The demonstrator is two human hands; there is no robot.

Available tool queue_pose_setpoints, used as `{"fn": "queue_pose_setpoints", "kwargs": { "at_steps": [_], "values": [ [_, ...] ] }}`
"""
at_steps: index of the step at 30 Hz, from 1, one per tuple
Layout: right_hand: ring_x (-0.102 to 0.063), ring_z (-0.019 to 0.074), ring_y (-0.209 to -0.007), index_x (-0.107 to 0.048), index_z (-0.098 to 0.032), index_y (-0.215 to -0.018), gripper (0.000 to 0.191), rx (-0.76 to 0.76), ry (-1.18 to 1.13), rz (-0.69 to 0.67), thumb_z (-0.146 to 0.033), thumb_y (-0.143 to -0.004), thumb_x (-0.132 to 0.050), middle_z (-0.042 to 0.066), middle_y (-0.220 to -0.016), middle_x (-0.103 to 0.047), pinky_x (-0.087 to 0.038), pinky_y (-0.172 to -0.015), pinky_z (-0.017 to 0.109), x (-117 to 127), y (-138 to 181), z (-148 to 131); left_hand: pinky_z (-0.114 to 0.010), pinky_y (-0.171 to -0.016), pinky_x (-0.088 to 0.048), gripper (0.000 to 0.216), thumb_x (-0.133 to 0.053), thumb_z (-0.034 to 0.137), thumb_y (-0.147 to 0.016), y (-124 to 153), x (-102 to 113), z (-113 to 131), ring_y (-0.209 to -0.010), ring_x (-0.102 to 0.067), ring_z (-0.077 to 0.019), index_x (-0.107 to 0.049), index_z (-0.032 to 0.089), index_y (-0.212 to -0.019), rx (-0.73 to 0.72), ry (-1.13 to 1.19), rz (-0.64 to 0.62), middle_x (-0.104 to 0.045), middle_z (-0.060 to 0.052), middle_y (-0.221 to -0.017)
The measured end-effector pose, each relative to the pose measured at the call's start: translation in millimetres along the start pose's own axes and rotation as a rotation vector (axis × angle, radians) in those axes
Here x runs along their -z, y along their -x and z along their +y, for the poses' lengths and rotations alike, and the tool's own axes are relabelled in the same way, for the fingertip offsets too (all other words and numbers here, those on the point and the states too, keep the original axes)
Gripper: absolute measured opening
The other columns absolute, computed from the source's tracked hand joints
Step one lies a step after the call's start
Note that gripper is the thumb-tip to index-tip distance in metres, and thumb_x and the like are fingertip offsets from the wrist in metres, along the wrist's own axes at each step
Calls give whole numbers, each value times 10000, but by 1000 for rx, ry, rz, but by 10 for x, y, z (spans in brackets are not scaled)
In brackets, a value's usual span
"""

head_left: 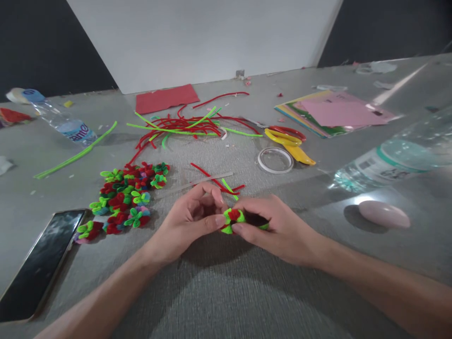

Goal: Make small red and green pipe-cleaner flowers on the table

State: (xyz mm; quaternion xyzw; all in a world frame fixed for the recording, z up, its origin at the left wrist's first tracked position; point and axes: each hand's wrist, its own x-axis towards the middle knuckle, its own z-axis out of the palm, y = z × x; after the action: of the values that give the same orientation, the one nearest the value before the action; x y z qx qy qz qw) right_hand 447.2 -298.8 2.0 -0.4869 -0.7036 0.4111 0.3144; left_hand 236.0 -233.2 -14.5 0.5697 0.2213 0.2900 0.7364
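Between my two hands, low over the middle of the table, is a small pipe-cleaner flower, green with a red centre. My left hand pinches its left side with thumb and fingertips. From the other side my right hand grips it, fingers curled; a bit of green shows under those fingers. Just beyond my hands lie short red pipe cleaners and a clear thin stick. To the left sits a cluster of finished-looking red and green pipe-cleaner flowers.
A pile of red and green pipe cleaners lies farther back, with scissors and a tape roll beside it. Bottles lie at both sides. A phone, a pink oval object and coloured paper are around.
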Motion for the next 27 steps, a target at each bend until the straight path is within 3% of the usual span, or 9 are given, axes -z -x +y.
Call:
{"fn": "queue_pose_setpoints", "kwargs": {
  "at_steps": [3,6,10,15,20,27],
  "values": [
    [-423,81,-607,-646,-177,-840,116,5,-25,-13,-205,-941,-596,-66,-675,-509,-315,-553,226,1,1,-3,-223,-756,-486,197,-757,270,-943,2,3,-24,-847,-585,-117,-592,199,-1024,2,23,-2,-606,-12,-938],
    [-445,93,-647,-636,-185,-858,144,-20,-37,65,-255,-974,-585,-52,-720,-532,-328,-571,235,-17,6,4,-224,-790,-503,257,-790,229,-906,-10,-24,-18,-890,-594,-119,-595,216,-1073,-41,26,-14,-614,-7,-987],
    [-462,102,-645,-611,-195,-848,173,-50,-16,114,-322,-961,-644,-50,-716,-535,-347,-564,241,-44,18,0,-229,-815,-509,342,-774,145,-887,-7,-82,30,-914,-610,-116,-561,231,-1141,-91,-96,101,-631,8,-980],
    [-572,99,-642,-615,-213,-1069,219,14,-36,199,-286,-898,-730,-33,-837,-668,-462,-600,227,-48,35,-30,-260,-824,-506,373,-679,80,-892,38,-111,60,-890,-631,-122,-543,244,-1197,-146,-315,157,-649,24,-925],
    [-593,105,-662,-661,-205,-892,67,106,12,257,-153,-850,-652,-21,-794,-692,-467,-623,224,-48,27,-45,-261,-830,-521,387,-696,80,-872,52,-141,35,-888,-656,-122,-583,256,-1198,-146,-361,142,-687,25,-944],
    [-552,91,-609,-639,-205,-855,98,121,140,361,-127,-797,-633,-48,-721,-655,-429,-594,216,-79,12,-37,-248,-818,-543,226,-711,125,-871,51,-168,54,-888,-674,-124,-633,218,-1062,-32,-312,156,-700,11,-961]
  ]
}}
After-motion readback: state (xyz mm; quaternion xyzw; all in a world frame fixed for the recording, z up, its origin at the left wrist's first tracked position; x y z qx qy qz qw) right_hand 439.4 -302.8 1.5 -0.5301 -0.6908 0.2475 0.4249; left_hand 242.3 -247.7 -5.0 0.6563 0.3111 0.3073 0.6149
